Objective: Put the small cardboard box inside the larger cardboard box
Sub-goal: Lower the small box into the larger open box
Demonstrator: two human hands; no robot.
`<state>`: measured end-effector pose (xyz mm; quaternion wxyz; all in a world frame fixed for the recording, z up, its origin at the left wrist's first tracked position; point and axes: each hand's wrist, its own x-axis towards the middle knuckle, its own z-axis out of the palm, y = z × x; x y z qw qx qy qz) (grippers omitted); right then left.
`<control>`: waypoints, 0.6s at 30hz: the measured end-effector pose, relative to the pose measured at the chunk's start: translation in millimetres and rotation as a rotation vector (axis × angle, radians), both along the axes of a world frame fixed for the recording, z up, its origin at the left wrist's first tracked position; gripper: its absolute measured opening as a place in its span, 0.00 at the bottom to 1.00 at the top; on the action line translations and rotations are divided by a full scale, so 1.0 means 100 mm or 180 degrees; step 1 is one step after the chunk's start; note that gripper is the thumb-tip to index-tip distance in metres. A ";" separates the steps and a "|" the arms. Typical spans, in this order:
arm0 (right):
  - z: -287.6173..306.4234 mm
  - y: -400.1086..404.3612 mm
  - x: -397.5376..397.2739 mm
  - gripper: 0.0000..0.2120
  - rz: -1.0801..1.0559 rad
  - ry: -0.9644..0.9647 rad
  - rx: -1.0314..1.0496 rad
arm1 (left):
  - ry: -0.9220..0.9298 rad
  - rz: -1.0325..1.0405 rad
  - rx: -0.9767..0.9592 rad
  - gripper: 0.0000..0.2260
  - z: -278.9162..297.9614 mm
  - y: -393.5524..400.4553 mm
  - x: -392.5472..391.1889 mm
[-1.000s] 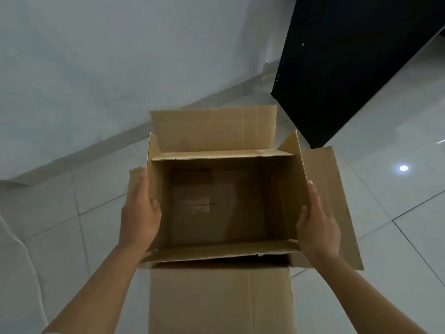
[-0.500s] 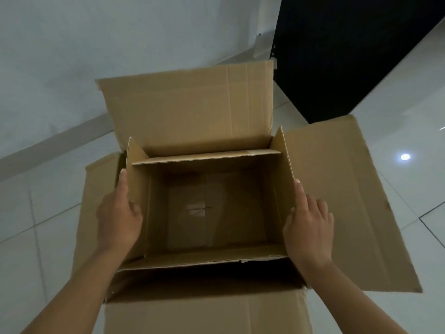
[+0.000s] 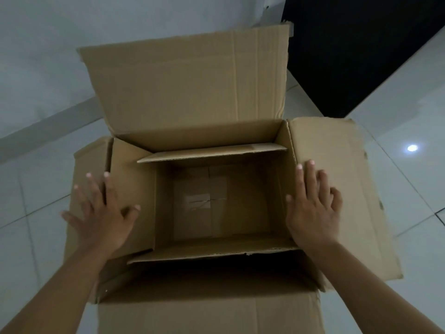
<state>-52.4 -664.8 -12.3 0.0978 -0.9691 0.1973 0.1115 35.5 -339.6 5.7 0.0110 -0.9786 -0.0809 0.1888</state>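
Nearest, the front flap (image 3: pixel 207 317) of the larger cardboard box (image 3: pixel 320 189), folded out toward the camera to keep the mouth clear. Above it, both forearms reaching in. Left hand (image 3: pixel 103 213) spread wide and flat, holding nothing, fingers splayed over the small box's left flap and the big box's side flap beyond; contact or a hover just above, hard to say through the blur. Right hand (image 3: pixel 313 208) likewise open and empty, laid along the right rim where the two boxes meet, probably for steadying or easing off after lowering. Between the hands, the small cardboard box (image 3: pixel 199 203), open-topped, sitting down inside the larger one, its taped bottom visible, its short flaps jutting level front and back. Farther off, the big box's rear flap (image 3: pixel 187 85) standing up. Beyond, pale tiled floor (image 3: pixel 409 213), white wall (image 3: pixel 72 20), a dark panel (image 3: pixel 361 44) at top right.
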 end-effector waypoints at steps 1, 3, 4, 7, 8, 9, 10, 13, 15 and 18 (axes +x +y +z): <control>0.02 -0.01 -0.01 0.28 0.0004 0.0034 0.0018 | 0.0049 0.0001 -0.0072 0.39 0.03 0.04 -0.04; 0.09 0.00 -0.02 0.29 0.0050 0.0043 0.0025 | 0.0055 -0.0054 -0.0138 0.37 0.10 0.05 -0.14; 0.13 0.02 -0.03 0.29 0.0111 0.0004 0.0023 | -0.0005 -0.0149 -0.0122 0.36 0.13 0.02 -0.19; 0.27 0.17 -0.03 0.29 0.0478 -0.0160 0.0006 | -0.0265 -0.0736 -0.0103 0.35 0.20 -0.13 -0.31; 0.30 0.24 -0.03 0.29 0.0606 -0.0178 0.0026 | -0.0312 -0.0961 -0.0113 0.35 0.23 -0.21 -0.33; 0.33 0.31 -0.04 0.29 0.0702 -0.0169 0.0059 | -0.0326 -0.1164 -0.0120 0.34 0.25 -0.29 -0.35; 0.35 0.38 -0.06 0.28 0.0762 -0.0136 0.0109 | -0.0285 -0.1340 -0.0128 0.32 0.25 -0.37 -0.36; 0.34 0.56 -0.16 0.30 0.0855 0.0013 0.0344 | -0.0064 -0.1709 -0.0135 0.29 0.16 -0.53 -0.36; 0.27 0.63 -0.23 0.33 0.0839 0.0124 0.0508 | 0.0105 -0.1731 -0.0207 0.27 0.03 -0.60 -0.31; 0.18 0.67 -0.28 0.36 0.0744 0.0268 0.0584 | 0.0276 -0.1723 -0.0350 0.27 -0.13 -0.77 -0.17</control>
